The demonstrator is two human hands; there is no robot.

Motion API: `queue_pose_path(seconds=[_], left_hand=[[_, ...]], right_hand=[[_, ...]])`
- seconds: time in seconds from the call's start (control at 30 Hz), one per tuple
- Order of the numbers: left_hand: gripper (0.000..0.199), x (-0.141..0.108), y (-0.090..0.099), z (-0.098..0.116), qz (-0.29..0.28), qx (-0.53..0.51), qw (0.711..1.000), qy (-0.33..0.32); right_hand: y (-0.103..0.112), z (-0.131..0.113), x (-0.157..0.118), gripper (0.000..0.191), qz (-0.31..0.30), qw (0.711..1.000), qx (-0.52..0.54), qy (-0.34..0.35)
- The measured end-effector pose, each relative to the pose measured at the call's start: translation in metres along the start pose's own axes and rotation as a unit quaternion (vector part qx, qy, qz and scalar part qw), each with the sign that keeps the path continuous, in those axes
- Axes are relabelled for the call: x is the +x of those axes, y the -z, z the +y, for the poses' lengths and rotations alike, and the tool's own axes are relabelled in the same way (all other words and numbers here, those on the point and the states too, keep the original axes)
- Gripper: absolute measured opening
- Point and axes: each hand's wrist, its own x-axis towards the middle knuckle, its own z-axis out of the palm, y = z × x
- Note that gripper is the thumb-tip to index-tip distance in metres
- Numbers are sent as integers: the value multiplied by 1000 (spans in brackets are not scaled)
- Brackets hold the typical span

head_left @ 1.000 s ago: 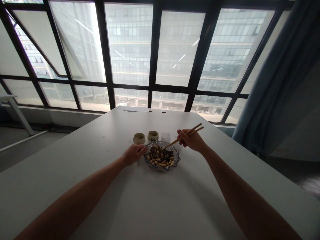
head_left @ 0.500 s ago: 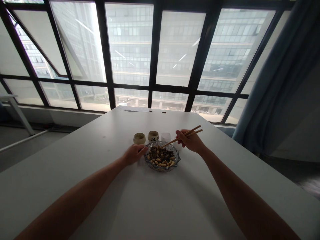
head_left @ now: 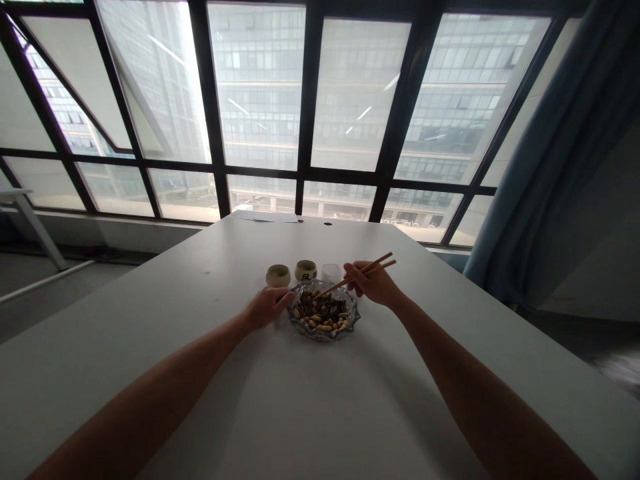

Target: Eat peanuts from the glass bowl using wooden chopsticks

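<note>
A clear glass bowl (head_left: 324, 337) with a scalloped rim holds peanuts (head_left: 320, 323) and a dark, seed-like food (head_left: 331, 307). My left hand (head_left: 267, 307) grips the bowl's left rim between thumb and fingers. In my right hand (head_left: 374, 283) is a pair of chopsticks (head_left: 337, 285), slanting down to the left with their tips among the food at the back left of the bowl. Whether the tips pinch a piece is too small to tell. Just behind the bowl stand two beige cups, one at left (head_left: 278, 276) and one with a dark character (head_left: 305, 271), beside a clear cup (head_left: 331, 273).
The long white table (head_left: 200, 360) stretches to the windows. White paper (head_left: 267, 217) and two dark round holes lie at its far end. A blue curtain (head_left: 530, 180) hangs at the right, and another table's leg (head_left: 43, 230) stands at far left.
My right hand has moved a little left, and the chopstick tips have gone further left in the bowl. My left hand keeps its hold on the rim.
</note>
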Motion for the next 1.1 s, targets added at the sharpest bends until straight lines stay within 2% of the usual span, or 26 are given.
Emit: queue_pose_path(seconds=[0.23, 0.67, 0.77, 0.97, 1.1], left_hand=[[49, 0, -2, -3, 4, -6, 1000, -5], [48, 0, 0, -3, -3, 3, 1000, 2], [49, 0, 0, -2, -3, -1, 1000, 0], [50, 0, -1, -3, -2, -2, 1000, 1], [49, 1, -1, -3, -3, 5, 1000, 3]], right_hand=[[-2, -2, 0, 57, -5, 999, 39, -1], [4, -4, 2, 62, 44, 997, 65, 7], [11, -1, 3, 61, 76, 994, 81, 15], [28, 14, 9, 61, 181, 975, 130, 16], [36, 25, 13, 61, 213, 965, 154, 11]])
